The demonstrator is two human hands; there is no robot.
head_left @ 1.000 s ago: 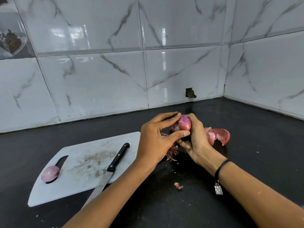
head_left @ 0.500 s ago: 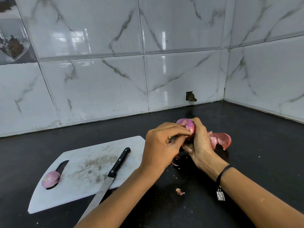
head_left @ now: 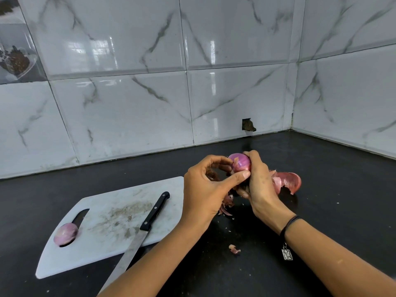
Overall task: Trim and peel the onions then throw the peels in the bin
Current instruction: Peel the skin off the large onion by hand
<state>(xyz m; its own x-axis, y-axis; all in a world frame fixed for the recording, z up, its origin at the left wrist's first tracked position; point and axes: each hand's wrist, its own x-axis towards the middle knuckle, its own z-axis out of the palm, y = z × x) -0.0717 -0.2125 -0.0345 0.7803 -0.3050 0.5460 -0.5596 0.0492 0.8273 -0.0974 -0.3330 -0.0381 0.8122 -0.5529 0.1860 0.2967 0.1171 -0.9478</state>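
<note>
A purple onion (head_left: 241, 162) is held above the black counter, gripped from the right by my right hand (head_left: 258, 185). My left hand (head_left: 205, 189) meets it from the left, thumb and fingers pinching a loose flap of skin on its side. Reddish peels (head_left: 287, 182) lie on the counter just right of my right hand, and smaller scraps of peel (head_left: 226, 205) lie below the hands. A peeled onion (head_left: 65, 233) sits at the left end of the white cutting board (head_left: 102, 236). No bin is in view.
A black-handled knife (head_left: 147, 224) lies diagonally across the board's right side, its blade pointing over the near edge. One peel scrap (head_left: 234, 249) lies on the counter (head_left: 332, 211) between my forearms. Tiled walls meet in a corner at the back right.
The onion has turned in my right hand, showing more bare purple surface. My left fingers shifted from covering its top to pinching skin at its side.
</note>
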